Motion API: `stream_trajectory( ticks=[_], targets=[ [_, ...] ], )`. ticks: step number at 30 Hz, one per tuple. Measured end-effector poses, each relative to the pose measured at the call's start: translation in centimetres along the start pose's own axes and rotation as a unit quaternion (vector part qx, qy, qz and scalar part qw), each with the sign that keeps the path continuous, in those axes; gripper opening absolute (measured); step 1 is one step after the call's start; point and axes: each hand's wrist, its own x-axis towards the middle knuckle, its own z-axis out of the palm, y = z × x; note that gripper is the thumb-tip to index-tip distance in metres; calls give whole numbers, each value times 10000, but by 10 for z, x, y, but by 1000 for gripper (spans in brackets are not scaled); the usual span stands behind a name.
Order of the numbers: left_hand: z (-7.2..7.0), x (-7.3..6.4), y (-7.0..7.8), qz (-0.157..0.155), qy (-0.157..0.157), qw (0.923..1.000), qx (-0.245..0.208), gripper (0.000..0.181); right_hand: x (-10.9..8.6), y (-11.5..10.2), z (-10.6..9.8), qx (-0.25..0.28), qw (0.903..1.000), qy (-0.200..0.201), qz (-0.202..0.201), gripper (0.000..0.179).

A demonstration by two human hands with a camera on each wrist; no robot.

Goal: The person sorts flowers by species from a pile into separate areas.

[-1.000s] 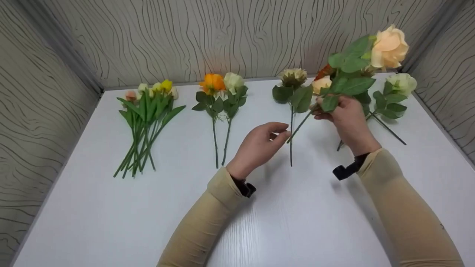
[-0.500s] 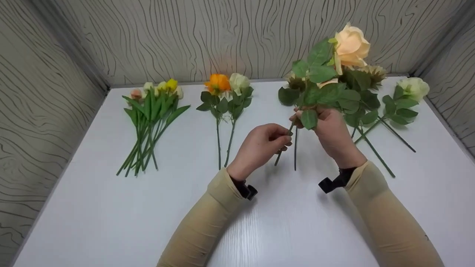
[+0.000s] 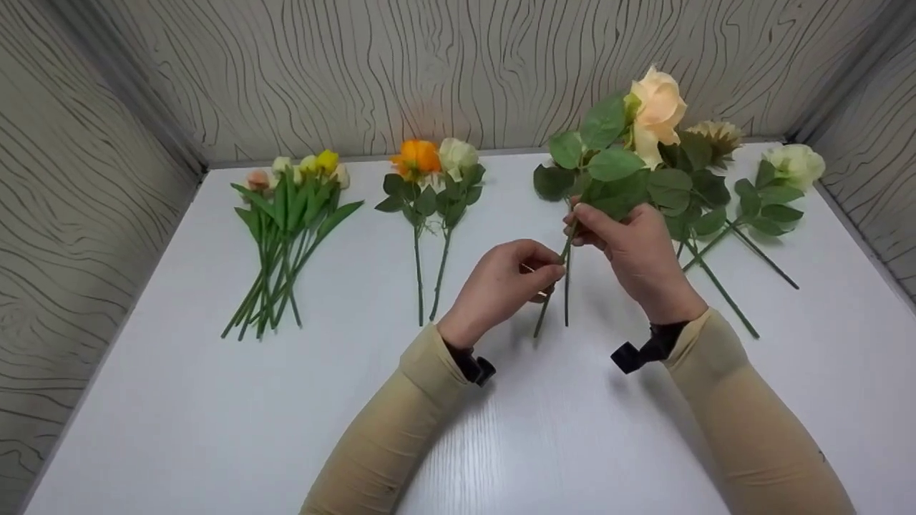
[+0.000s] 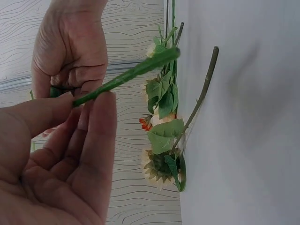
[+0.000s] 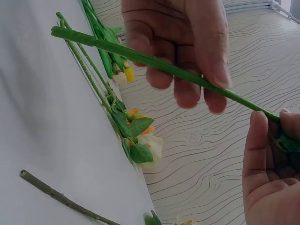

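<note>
A peach rose [image 3: 658, 107] on a green stem is raised above the table, its leaves spread over the flowers behind. My right hand [image 3: 640, 257] pinches the stem just under the leaves. Lower down, my left hand [image 3: 509, 275] pinches the same stem between thumb and fingers. In the left wrist view the cut end of the green stem [image 4: 136, 72] sticks out past the left fingertips; the right wrist view shows this stem [image 5: 154, 61] crossing both hands. Under it lies a separate flower with a darker stem [image 4: 204, 89] and a beige head [image 4: 159, 166].
On the white table [image 3: 286, 422], a bunch of tulips [image 3: 286, 207] lies at the left. An orange flower [image 3: 416, 159] and a white rose [image 3: 458, 156] lie mid-table. At the right are a beige flower [image 3: 715, 139] and another white rose [image 3: 794, 163]. A patterned wall [image 3: 429, 71] stands behind.
My right hand has brought the peach rose leftward and lower. The left hand, at first by the stem's end, now pinches higher on it, with more stem showing below.
</note>
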Motion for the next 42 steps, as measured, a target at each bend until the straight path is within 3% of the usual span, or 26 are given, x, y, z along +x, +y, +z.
stream_trajectory(
  ticks=[7, 11, 14, 17, 24, 29, 37, 42],
  targets=[
    [0, -1, 1, 195, 193, 9996, -117, 4, 0, 3, 8, -159, 9998, -83, -24, 36],
    [-3, -3, 1, 141, 219, 9997, 10, 4, -1, 4, 10, -281, 9995, -94, -51, 34],
    [-13, -5, 0, 16, 267, 9993, 266, 5, -2, 5, 9, -622, 9980, -96, -16, 37],
    [-35, -8, -2, -161, 400, 9978, 505, 9, -3, 6, 8, -980, 9951, -109, 25, 44],
    [-112, -12, -22, -929, 1008, 9874, 793, 17, -1, 8, 1, -1214, 9924, -166, 115, 41],
    [-140, -6, -41, -1471, 1365, 9775, 645, 17, 0, 11, 0, -1309, 9908, -239, 243, 36],
    [-143, 7, -59, -2113, 1443, 9648, 609, 18, 3, 16, 2, -1519, 9868, -263, 489, 36],
    [-137, 10, -61, -2342, 1509, 9545, 1062, 17, 3, 17, 3, -1542, 9865, -276, 485, 37]
  ],
)
